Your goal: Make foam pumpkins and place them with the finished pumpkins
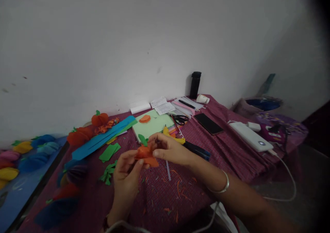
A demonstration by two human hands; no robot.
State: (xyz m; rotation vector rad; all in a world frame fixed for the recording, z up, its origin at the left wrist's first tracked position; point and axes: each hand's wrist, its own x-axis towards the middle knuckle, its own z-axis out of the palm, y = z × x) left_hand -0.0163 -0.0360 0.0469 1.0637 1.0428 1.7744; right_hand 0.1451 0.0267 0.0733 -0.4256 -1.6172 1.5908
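Between my two hands is an orange paper pumpkin [144,152] with a green paper leaf [142,140] at its top. My left hand [127,172] grips its lower left edge between thumb and fingers. On the other side, my right hand [165,148] has its fingers closed on the pumpkin's upper right, partly covering it. Just behind my right hand lies a yellow glue gun [166,129], half hidden by the wrist. Below the hands, a thin glue stick [168,171] and orange paper scraps [180,190] are strewn on the maroon cloth [154,205].
Blue paper strips [103,136], green paper pieces [109,152] and finished paper pumpkins [81,135] lie to the left. Black scissors [179,118] rest on light green sheets [167,123]. Rightward are a phone [208,123], a white power bank [250,136] with a cable, and a black bottle [195,85].
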